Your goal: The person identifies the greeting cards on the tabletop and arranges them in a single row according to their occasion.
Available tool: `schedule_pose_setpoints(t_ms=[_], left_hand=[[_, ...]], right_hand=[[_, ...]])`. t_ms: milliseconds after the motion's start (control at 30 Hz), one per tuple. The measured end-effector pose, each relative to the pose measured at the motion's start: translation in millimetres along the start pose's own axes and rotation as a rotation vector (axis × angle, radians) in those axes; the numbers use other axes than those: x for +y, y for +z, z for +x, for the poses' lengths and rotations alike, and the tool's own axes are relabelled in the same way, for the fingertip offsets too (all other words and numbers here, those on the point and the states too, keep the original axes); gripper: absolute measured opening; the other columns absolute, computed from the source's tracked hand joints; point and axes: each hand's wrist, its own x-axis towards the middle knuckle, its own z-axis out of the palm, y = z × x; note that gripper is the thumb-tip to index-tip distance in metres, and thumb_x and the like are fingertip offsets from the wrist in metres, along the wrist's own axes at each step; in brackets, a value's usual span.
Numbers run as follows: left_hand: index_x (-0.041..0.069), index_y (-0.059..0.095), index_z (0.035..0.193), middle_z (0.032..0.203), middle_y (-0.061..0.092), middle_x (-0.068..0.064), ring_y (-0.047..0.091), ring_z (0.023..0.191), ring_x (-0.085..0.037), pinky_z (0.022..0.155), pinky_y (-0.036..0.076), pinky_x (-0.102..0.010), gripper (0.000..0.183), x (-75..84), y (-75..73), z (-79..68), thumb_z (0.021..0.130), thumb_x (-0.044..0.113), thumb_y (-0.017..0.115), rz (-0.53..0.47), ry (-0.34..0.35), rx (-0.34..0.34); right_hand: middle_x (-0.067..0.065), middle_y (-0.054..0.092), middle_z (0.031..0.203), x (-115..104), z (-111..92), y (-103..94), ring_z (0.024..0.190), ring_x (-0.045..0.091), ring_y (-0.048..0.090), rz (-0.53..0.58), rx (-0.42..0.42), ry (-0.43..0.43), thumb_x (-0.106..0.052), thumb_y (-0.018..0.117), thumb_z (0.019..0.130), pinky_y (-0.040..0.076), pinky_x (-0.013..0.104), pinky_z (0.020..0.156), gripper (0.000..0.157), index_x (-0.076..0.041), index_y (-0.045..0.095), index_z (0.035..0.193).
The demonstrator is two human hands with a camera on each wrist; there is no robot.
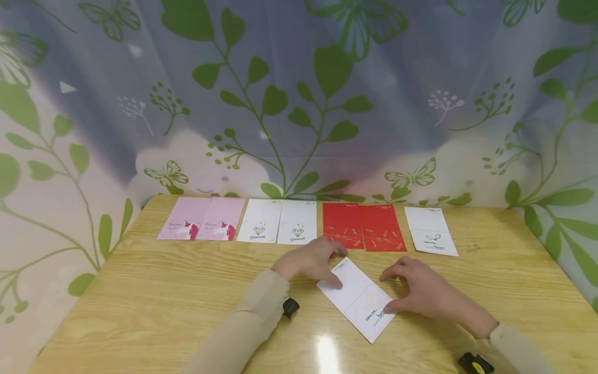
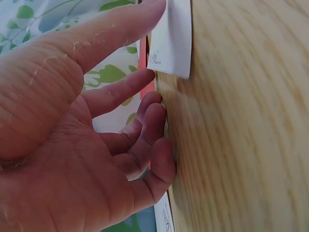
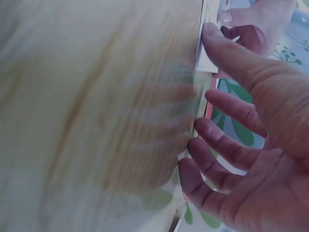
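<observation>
A white card (image 1: 357,296) printed with "take me... heart" lies slanted on the table before me. My left hand (image 1: 310,261) rests its thumb on the upper left part of the card. In the left wrist view, its index fingertip (image 2: 151,75) is at the card's corner, and the other fingers are loosely bent against the wood. My right hand (image 1: 422,288) touches the card's right side with its thumb (image 3: 211,30), the other fingers spread beside the card. A matching white card (image 1: 430,228) lies at the right end of the back row.
Along the wooden table's (image 1: 187,291) back edge lie two pink cards (image 1: 189,213), two white diamond cards (image 1: 259,213) and two red cards (image 1: 343,221). A leaf-patterned curtain (image 1: 280,130) hangs behind. My left forearm crosses the table's front.
</observation>
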Motion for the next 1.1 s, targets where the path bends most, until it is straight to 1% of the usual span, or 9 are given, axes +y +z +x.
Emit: schedule_pose_setpoints(t_ms=[100,200,433,567,667,733,800,1000,1100], left_hand=[[0.018,0.062,0.133,0.126,0.058,-0.002,0.052,0.115,-0.013,0.098,0.048,-0.031,0.056,2.1,0.7,0.3,0.082,0.026,0.085,0.008,-0.003,0.003],[0.017,0.063,0.125,0.12,0.059,-0.001,0.052,0.109,-0.013,0.096,0.048,-0.029,0.046,1.9,1.6,2.4,0.084,0.023,0.083,-0.008,0.008,0.018],[0.014,0.064,0.1,0.097,0.067,0.002,0.061,0.091,-0.011,0.083,0.05,-0.022,0.014,-0.8,1.8,12.2,0.091,0.012,0.076,-0.203,0.122,0.118],[0.014,0.066,0.097,0.096,0.071,0.002,0.065,0.091,-0.008,0.083,0.052,-0.021,0.01,3.5,0.3,16.7,0.092,0.011,0.074,-0.291,0.171,0.176],[0.015,0.067,0.099,0.098,0.071,0.002,0.065,0.09,-0.007,0.082,0.053,-0.022,0.01,8.8,-0.8,19.0,0.093,0.012,0.074,-0.342,0.193,0.208],[0.016,0.067,0.102,0.099,0.071,0.003,0.065,0.091,-0.007,0.082,0.053,-0.021,0.012,11.7,-1.4,20.6,0.093,0.014,0.074,-0.371,0.198,0.221],[0.017,0.068,0.106,0.102,0.071,0.003,0.066,0.092,-0.007,0.081,0.054,-0.022,0.014,13.6,-2.7,21.0,0.093,0.016,0.074,-0.393,0.194,0.233],[0.016,0.067,0.118,0.107,0.069,0.002,0.064,0.096,-0.01,0.085,0.053,-0.027,0.028,12.6,-6.9,18.0,0.094,0.026,0.075,-0.389,0.14,0.272],[0.012,0.065,0.117,0.105,0.07,0.001,0.066,0.093,-0.011,0.085,0.054,-0.028,0.03,12.5,-4.3,18.4,0.093,0.028,0.075,-0.422,0.134,0.252]], right_hand=[[-0.004,0.061,0.104,-3.5,-0.2,0.6,0.089,0.012,0.05,-0.009,-0.004,0.015,-0.048,0.092,0.068,0.048,0.032,0.077,0.054,-0.022,0.073,0.112],[-0.004,0.059,0.104,-5.5,-0.9,1.5,0.09,0.012,0.05,-0.009,-0.006,0.027,-0.048,0.092,0.068,0.047,0.032,0.077,0.054,-0.023,0.073,0.112],[-0.004,0.06,0.105,-5.7,-1.9,3.5,0.093,0.013,0.051,0.01,0.004,0.016,-0.044,0.092,0.07,0.047,0.034,0.08,0.05,-0.024,0.073,0.111],[-0.006,0.063,0.102,-6.6,-2.3,2.1,0.09,0.009,0.054,0.067,0.019,-0.007,-0.038,0.088,0.078,0.049,0.03,0.079,0.037,-0.021,0.074,0.107],[-0.008,0.066,0.093,-7.4,-3.1,1.2,0.082,0.004,0.055,0.187,0.028,0.0,-0.031,0.081,0.087,0.05,0.025,0.073,0.02,-0.017,0.074,0.099],[-0.008,0.066,0.087,-7.9,-3.8,0.5,0.076,0.002,0.055,0.276,0.036,0.027,-0.026,0.077,0.092,0.05,0.022,0.068,0.011,-0.016,0.073,0.094],[-0.006,0.067,0.082,-7.6,-4.6,-0.6,0.072,0.002,0.055,0.347,0.052,0.063,-0.022,0.074,0.094,0.049,0.021,0.063,0.009,-0.014,0.072,0.091],[0.001,0.065,0.081,-2.6,-9.9,-10.7,0.07,0.007,0.054,0.435,0.168,0.234,-0.021,0.072,0.096,0.044,0.023,0.057,0.014,-0.008,0.071,0.096],[0.002,0.066,0.082,1.3,-15.4,-16.2,0.07,0.006,0.055,0.475,0.238,0.299,-0.022,0.071,0.097,0.047,0.024,0.058,0.018,-0.004,0.069,0.099]])
